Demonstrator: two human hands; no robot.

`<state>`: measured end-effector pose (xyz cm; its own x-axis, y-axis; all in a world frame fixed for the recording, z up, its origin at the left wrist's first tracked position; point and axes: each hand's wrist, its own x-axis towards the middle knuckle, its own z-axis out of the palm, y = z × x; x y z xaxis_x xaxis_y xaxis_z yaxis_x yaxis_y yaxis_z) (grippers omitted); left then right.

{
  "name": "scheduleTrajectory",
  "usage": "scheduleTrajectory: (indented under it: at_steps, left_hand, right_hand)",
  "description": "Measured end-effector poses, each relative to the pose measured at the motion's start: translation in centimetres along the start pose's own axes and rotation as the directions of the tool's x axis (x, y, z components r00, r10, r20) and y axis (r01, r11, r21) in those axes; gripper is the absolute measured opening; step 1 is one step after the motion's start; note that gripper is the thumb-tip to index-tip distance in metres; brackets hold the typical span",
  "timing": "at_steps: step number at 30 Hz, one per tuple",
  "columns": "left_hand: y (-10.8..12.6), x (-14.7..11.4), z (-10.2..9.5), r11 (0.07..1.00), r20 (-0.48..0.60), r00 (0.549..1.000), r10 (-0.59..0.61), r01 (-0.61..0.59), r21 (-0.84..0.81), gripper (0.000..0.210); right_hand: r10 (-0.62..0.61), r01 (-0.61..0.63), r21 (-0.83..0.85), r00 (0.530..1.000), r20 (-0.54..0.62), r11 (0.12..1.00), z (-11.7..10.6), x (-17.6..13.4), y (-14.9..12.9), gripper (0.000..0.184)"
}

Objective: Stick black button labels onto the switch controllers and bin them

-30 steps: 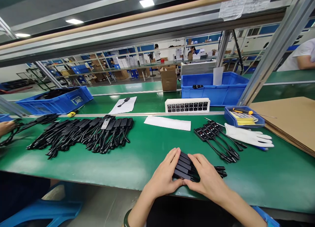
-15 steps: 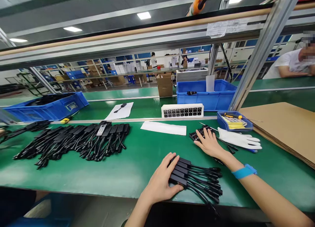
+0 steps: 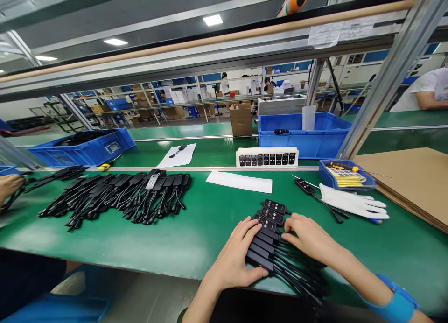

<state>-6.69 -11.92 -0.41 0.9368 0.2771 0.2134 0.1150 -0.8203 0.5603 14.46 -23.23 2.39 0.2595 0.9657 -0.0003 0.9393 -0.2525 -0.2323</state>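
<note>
A row of black cabled controllers [image 3: 262, 256] lies at the bench's front edge, several standing on their sides pressed together, cables trailing right. My left hand [image 3: 236, 257] grips this row from the left, thumb at the near end and fingers at the far end. Just beyond its fingertips, a few controllers with button faces up [image 3: 273, 215] overlap one another. My right hand [image 3: 310, 236] is closed, fingertips bent in at the cable side of these controllers; its palm hides part of the cables. One more controller [image 3: 304, 186] rests farther right, beside a white glove [image 3: 352, 201].
Many more cabled controllers [image 3: 119, 190] are spread at left, near another person's hand [image 3: 10, 186]. A white paper strip [image 3: 240, 181], a label holder [image 3: 267, 151], blue bins [image 3: 297, 143], a small tray with a screwdriver [image 3: 367, 182] and cardboard sheets [image 3: 409, 173] surround the work area.
My right hand has drawn several controllers from beside the glove toward me, up against the row in my left hand. One controller stayed by the glove. The view has shifted slightly.
</note>
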Motion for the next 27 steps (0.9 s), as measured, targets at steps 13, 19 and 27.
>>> scheduleTrajectory:
  at_steps: [13, 19, 27]
  left_hand:
    - [-0.3, -0.1, 0.2, 0.999, 0.035, 0.998, -0.045, 0.045, -0.015, 0.111]
    - [-0.6, -0.1, 0.4, 1.0, 0.011, 1.0, -0.002, 0.002, -0.021, 0.113]
    - [-0.5, -0.1, 0.3, 0.996, 0.008, 0.999, -0.036, 0.037, -0.082, 0.118]
  right_hand:
    - [-0.147, 0.157, 0.156, 0.986, -0.077, 0.975, 0.0, -0.5, 0.3, 0.014]
    - [-0.004, 0.024, 0.123, 0.987, -0.162, 0.992, 1.6, 0.2, 0.8, 0.011]
    - [-0.127, 0.18, 0.45, 0.981, -0.146, 0.874, 1.4, 0.0, 0.4, 0.037]
